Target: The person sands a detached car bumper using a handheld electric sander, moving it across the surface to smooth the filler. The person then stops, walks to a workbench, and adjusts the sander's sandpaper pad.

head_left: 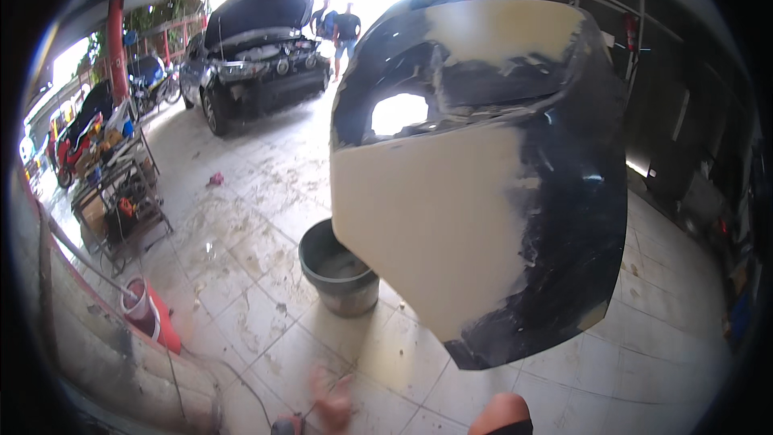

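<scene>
A large car body panel (427,225), dark with broad patches of beige filler and an opening in its upper left, fills the centre right. A dark green bucket (338,290) stands on the floor behind its lower left edge. At the bottom centre is a motion-blurred skin-toned shape (330,399); I cannot tell whether it is my left hand or a foot. A rounded patch of bare skin with dark cloth (499,415), possibly my knee, is at the lower right. I cannot make out my right hand.
A black car (258,80) with raised bonnet stands beyond, near two people (346,36). A cluttered trolley (117,185), motorcycles (76,137), a red bucket (161,322) and cables line the left. A dark wall (684,145) is right, a pillar (118,64) back left.
</scene>
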Tool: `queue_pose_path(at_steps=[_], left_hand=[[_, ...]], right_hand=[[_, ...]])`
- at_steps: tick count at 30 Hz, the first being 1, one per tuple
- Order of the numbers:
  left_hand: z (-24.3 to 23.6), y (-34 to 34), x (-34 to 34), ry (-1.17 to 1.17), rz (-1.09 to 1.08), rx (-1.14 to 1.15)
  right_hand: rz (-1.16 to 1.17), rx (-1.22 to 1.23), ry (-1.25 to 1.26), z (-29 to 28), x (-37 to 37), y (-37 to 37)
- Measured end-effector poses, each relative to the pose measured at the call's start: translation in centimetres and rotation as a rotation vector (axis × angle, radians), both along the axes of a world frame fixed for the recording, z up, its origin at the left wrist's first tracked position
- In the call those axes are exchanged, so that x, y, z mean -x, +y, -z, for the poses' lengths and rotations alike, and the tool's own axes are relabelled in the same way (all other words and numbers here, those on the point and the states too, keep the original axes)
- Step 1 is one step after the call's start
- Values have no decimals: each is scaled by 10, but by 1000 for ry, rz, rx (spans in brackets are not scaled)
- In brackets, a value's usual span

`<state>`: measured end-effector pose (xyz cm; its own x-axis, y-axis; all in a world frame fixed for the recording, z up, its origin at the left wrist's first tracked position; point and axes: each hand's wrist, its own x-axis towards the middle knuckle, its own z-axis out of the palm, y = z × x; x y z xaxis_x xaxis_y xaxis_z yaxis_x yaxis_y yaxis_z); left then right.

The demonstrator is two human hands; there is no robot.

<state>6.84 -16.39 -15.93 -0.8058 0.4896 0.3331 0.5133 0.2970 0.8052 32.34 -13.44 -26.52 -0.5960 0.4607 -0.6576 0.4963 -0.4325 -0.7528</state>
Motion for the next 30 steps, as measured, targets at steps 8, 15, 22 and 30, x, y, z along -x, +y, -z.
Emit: queue_pose_path(at_steps=[8,15,22,30], left_hand=[[-243,215,-93,658,428,-281],[-169,269,163,-768,-374,-101],[-347,277,-117,-172,-104,-175],[-289,16,-208,-443,428,-126]], right_hand=[[560,-272,813,-257,-39,156],[548,-63,489,-305,-24,168],[478,1,223,-324,-6,163],[93,78,-255,-331,-94,117]])
